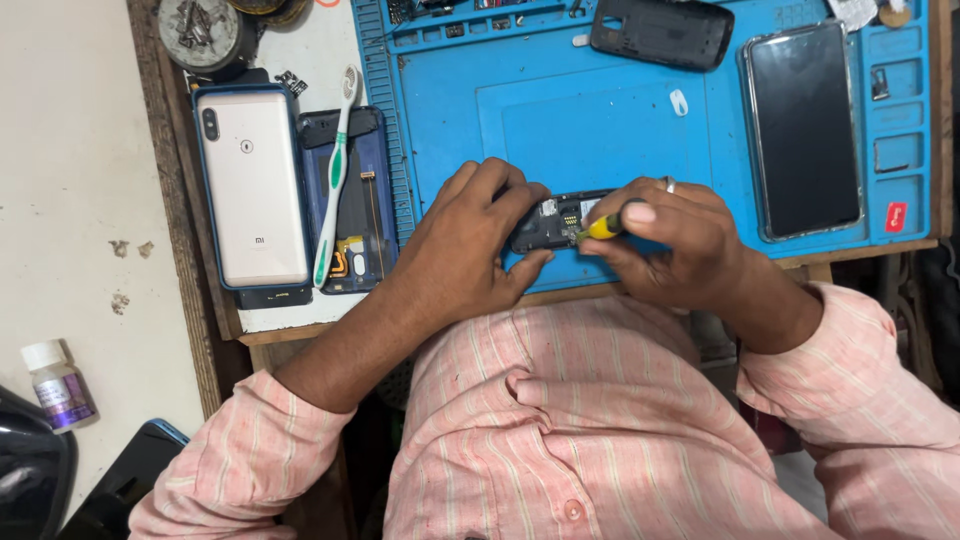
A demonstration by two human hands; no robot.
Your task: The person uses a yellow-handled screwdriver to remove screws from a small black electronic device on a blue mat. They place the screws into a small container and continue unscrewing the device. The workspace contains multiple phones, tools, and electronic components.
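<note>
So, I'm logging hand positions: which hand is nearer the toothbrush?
Left. The left hand grips the small phone just right of the toothbrush; the right hand lies farther right, holding a screwdriver.

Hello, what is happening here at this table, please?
A person in a pink striped shirt works on a small dark phone with its back open, near the front edge of a blue repair mat. The left hand steadies the phone, while the right hand holds a yellow-handled screwdriver to it. A black back cover and a dark smartphone lie on the mat. Left of the mat lie a gold smartphone and a white-and-green toothbrush.
</note>
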